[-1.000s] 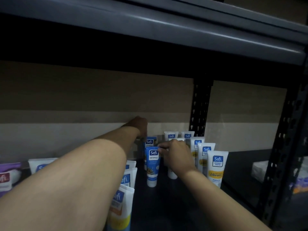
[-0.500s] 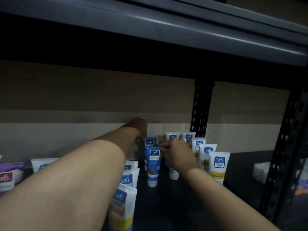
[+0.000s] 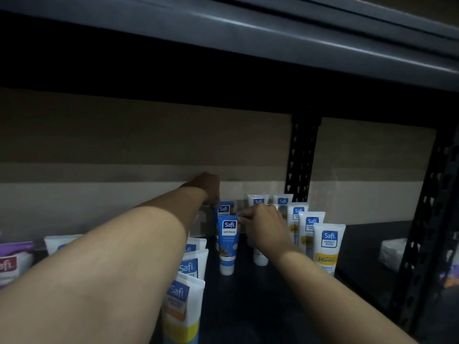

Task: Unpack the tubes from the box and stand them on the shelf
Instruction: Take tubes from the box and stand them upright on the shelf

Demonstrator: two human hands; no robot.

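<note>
Several Safi tubes stand cap-down on the dark shelf [image 3: 260,306]. A blue Naturals tube [image 3: 228,244] is at the middle front, with a second blue tube [image 3: 224,209] right behind it. My left hand [image 3: 207,187] reaches to the back, its fingers curled down onto the top of that rear blue tube. My right hand [image 3: 263,224] grips the top of a white tube [image 3: 260,258], fingertips close to the front blue tube's top. A row of white and yellow tubes [image 3: 329,247] stands to the right. No box is in sight.
More white tubes [image 3: 191,266] line up under my left forearm. A purple Safi pack [image 3: 15,261] lies far left. A perforated black post [image 3: 300,155] stands at the back and another [image 3: 427,219] at the right. The upper shelf [image 3: 223,26] hangs low overhead.
Both hands stay at the same tubes; only the view shifts slightly.
</note>
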